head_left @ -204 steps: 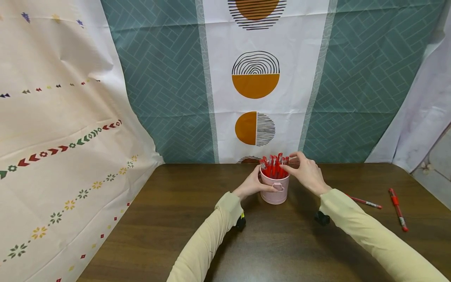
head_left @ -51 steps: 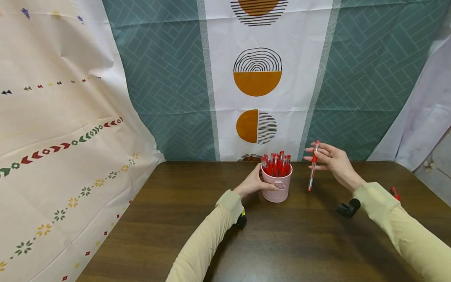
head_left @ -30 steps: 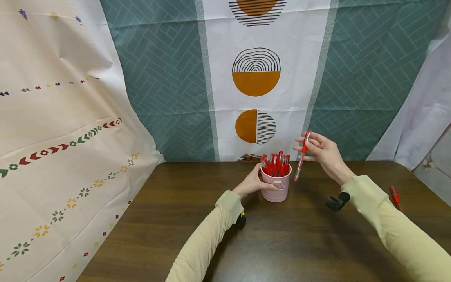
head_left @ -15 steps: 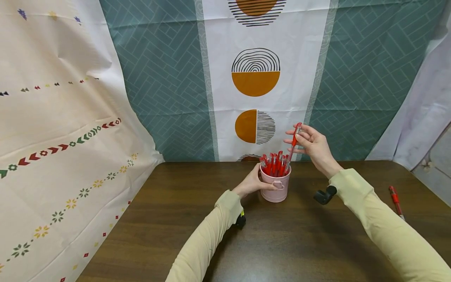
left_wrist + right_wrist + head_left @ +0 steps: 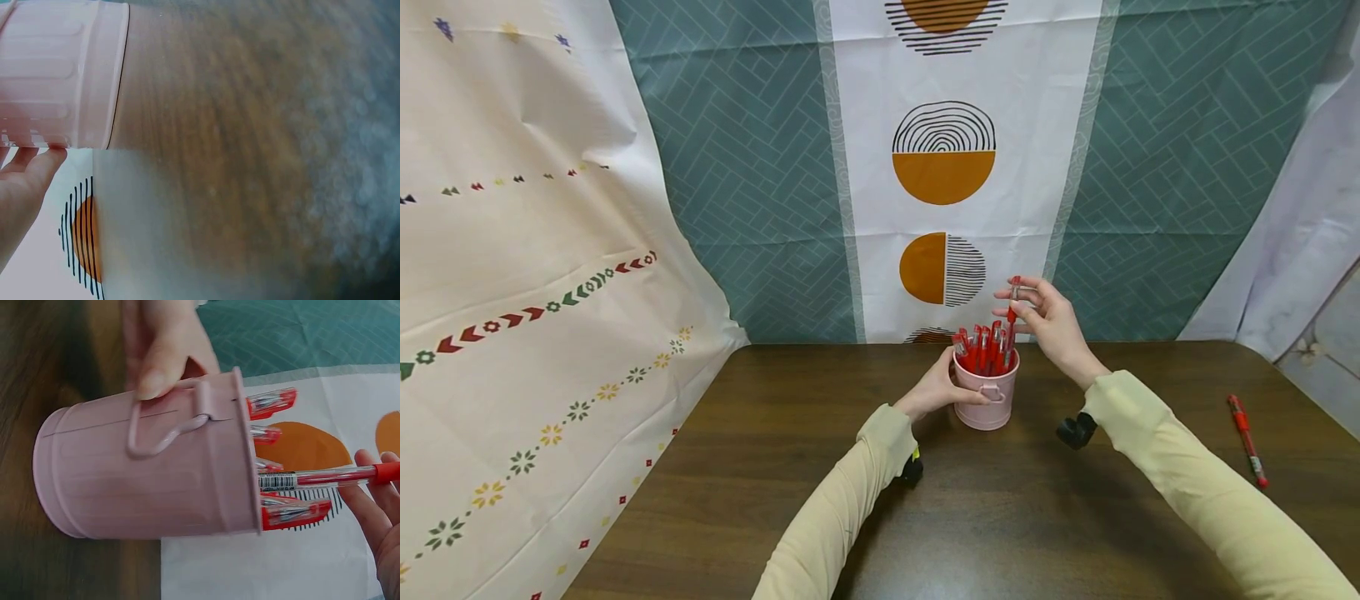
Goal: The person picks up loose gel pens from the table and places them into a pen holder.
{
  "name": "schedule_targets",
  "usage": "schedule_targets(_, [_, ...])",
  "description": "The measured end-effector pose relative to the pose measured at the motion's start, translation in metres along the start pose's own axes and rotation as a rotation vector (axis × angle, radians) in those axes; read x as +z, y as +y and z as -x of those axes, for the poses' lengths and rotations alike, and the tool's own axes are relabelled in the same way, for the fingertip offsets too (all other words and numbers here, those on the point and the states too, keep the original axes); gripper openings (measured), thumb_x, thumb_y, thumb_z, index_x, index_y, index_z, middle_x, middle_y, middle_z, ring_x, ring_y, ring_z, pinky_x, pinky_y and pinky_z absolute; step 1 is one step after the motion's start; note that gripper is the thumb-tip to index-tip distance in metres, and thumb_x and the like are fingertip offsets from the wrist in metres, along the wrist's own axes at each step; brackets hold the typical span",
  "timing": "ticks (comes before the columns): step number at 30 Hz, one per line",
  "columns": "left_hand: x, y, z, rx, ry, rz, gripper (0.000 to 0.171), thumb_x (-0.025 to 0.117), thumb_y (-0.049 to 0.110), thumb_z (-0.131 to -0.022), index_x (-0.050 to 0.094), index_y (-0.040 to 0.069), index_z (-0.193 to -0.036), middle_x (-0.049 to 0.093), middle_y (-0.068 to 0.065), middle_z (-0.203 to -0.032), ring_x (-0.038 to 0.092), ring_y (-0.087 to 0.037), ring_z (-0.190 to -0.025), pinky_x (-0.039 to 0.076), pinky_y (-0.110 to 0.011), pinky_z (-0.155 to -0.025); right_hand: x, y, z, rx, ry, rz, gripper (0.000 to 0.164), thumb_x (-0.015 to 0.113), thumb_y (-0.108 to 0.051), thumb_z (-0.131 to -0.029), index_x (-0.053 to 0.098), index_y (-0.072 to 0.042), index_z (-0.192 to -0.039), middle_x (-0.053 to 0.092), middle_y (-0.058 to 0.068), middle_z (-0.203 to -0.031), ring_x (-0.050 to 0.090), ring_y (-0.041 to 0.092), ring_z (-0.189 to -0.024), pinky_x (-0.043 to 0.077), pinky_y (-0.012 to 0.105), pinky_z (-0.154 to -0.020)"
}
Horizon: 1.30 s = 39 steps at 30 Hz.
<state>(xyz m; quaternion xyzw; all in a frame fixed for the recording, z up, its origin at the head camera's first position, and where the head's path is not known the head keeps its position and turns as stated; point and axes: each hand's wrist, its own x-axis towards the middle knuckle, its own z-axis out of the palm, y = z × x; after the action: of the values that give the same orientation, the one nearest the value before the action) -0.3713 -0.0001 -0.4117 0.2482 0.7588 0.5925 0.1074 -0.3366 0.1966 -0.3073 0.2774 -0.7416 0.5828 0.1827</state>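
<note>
My left hand (image 5: 934,392) grips a small pink bucket (image 5: 983,413) from the left, its thumb lying across the front beside the wire handle (image 5: 165,444). Several red-capped pens (image 5: 981,352) stand in the bucket, caps up. Above the rim, my right hand (image 5: 1054,332) pinches a red pen (image 5: 331,477) near its cap. The pen is held nearly upright, and its barcoded lower end is just inside the bucket's mouth, as the right wrist view shows. In the left wrist view, the bucket's ribbed wall (image 5: 37,75) hides part of the left fingers (image 5: 44,165).
Another red pen (image 5: 1247,442) lies on the brown wooden table (image 5: 1000,517) at the far right. Patterned cloth (image 5: 745,167) hangs behind the table's back edge, and a cream cloth (image 5: 550,333) hangs along the left.
My right hand has brought a pen leftward from beside the bucket and lowered its end into the mouth. One of two pens lying at the right is gone from the table. The left hand stays put.
</note>
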Motion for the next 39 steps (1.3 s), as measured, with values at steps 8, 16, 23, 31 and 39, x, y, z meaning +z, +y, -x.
schedule_targets(8, [0.001, -0.002, 0.000, -0.007, -0.001, 0.000, 0.084, 0.080, 0.022, -0.067, 0.028, 0.023, -0.133, 0.042, 0.010, -0.123, 0.041, -0.010, -0.109, 0.033, -0.035, -0.093, 0.013, -0.017, 0.013, -0.021, -0.021, 0.106, 0.038, 0.046, 0.009, -0.090, 0.035, 0.006, -0.126, 0.053, 0.028, -0.112, 0.056, 0.044, -0.091, 0.046, 0.049, -0.069])
schedule_targets(16, [0.001, -0.003, 0.001, 0.002, -0.003, -0.003, 0.084, 0.080, 0.023, -0.067, 0.028, 0.025, -0.133, 0.042, 0.011, -0.122, 0.042, -0.009, -0.109, 0.034, -0.035, -0.093, 0.013, -0.017, 0.022, -0.101, -0.010, 0.207, 0.053, 0.048, 0.013, -0.087, 0.030, 0.001, -0.135, 0.054, 0.028, -0.108, 0.059, 0.042, -0.086, 0.048, 0.042, -0.067])
schedule_targets(23, [0.000, -0.003, 0.001, 0.008, -0.005, -0.007, 0.085, 0.080, 0.023, -0.066, 0.028, 0.025, -0.133, 0.043, 0.012, -0.122, 0.042, -0.008, -0.109, 0.034, -0.034, -0.093, 0.004, 0.015, 0.023, -0.124, -0.009, 0.290, 0.052, 0.055, 0.010, -0.084, 0.041, -0.010, -0.130, 0.058, 0.018, -0.108, 0.061, 0.033, -0.088, 0.048, 0.036, -0.071])
schedule_targets(31, [0.000, -0.001, 0.000, -0.010, -0.006, -0.006, 0.084, 0.080, 0.024, -0.067, 0.028, 0.026, -0.132, 0.043, 0.012, -0.121, 0.042, -0.008, -0.109, 0.034, -0.036, -0.093, 0.001, 0.020, 0.027, -0.176, 0.002, 0.366, 0.050, 0.061, 0.011, -0.080, 0.046, -0.006, -0.124, 0.060, 0.018, -0.106, 0.060, 0.026, -0.093, 0.046, 0.035, -0.076])
schedule_targets(39, [0.000, 0.001, 0.000, -0.018, 0.007, -0.016, 0.084, 0.080, 0.024, -0.067, 0.028, 0.023, -0.133, 0.043, 0.011, -0.121, 0.042, -0.010, -0.108, 0.034, -0.037, -0.092, 0.002, 0.031, 0.033, -0.199, 0.005, 0.396, 0.050, 0.064, 0.011, -0.077, 0.048, -0.004, -0.122, 0.062, 0.016, -0.100, 0.061, 0.026, -0.086, 0.048, 0.041, -0.071])
